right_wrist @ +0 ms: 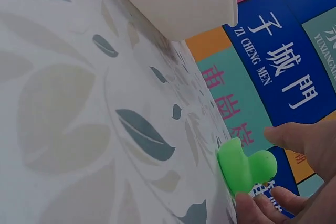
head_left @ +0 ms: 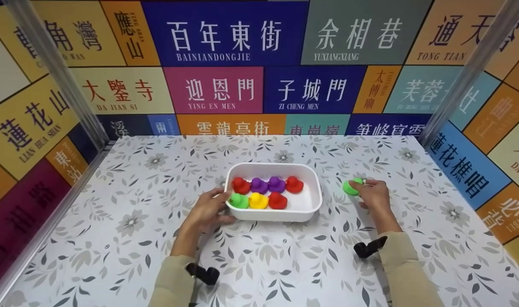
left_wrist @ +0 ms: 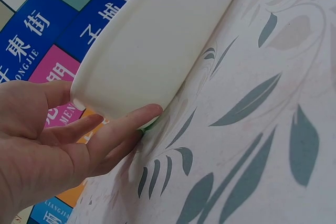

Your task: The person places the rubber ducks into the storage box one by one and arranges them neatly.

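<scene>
A white plastic tub (head_left: 300, 216) with rounded corners stands mid-table, holding several small rubber ducks in two rows. Red, purple, purple and red ducks form the back row; a green duck (head_left: 239, 201), a yellow duck (head_left: 258, 201) and a red duck (head_left: 278, 201) form the front. My left hand (head_left: 210, 207) holds the tub's left end, thumb at the rim and fingers along the outer wall (left_wrist: 142, 51). Right of the tub, another green duck (right_wrist: 239, 166) rests on the table. My right hand (head_left: 374, 194) surrounds it loosely; in the right wrist view the thumb stands apart from it.
A white cloth with a leaf and flower print (head_left: 131, 221) covers the table. Colourful panels with lettering (head_left: 225, 89) rise behind and at both sides. Clear upright posts (head_left: 59, 72) stand at the back corners. Dark wrist cameras (head_left: 203, 273) sit on both sleeves.
</scene>
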Demonstrator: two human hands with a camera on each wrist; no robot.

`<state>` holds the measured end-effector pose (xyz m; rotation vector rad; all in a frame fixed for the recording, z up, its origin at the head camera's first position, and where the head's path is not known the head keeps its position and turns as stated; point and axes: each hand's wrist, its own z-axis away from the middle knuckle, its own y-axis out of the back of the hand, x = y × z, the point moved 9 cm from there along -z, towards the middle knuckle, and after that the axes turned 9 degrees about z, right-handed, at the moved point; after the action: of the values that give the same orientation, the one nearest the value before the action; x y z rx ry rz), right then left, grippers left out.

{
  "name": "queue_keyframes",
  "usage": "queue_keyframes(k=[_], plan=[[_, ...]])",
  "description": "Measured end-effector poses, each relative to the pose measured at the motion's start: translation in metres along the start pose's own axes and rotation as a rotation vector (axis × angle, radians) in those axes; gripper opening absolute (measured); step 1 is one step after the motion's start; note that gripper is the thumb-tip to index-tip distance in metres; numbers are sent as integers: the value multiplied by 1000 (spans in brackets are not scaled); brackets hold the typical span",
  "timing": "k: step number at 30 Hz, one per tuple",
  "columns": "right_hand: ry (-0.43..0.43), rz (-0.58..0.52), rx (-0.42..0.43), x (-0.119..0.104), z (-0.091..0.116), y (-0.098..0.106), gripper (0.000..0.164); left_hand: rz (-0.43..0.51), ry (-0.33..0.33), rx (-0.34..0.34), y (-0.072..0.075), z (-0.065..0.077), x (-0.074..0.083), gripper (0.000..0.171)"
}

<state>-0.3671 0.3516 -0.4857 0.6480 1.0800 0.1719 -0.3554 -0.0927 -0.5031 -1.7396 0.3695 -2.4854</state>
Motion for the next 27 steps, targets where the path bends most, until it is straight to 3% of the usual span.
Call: queue_keyframes(k=[8,17,27], plan=[[9,15,18,0,-5,-2,81,0,7,1,1,0,-1,53],[8,63,58,-1,-9,0,66,14,12,0,2,1,-1,50],[75,118,75,-8,-6,4,59,29,11,-3,0,1,-1,50]])
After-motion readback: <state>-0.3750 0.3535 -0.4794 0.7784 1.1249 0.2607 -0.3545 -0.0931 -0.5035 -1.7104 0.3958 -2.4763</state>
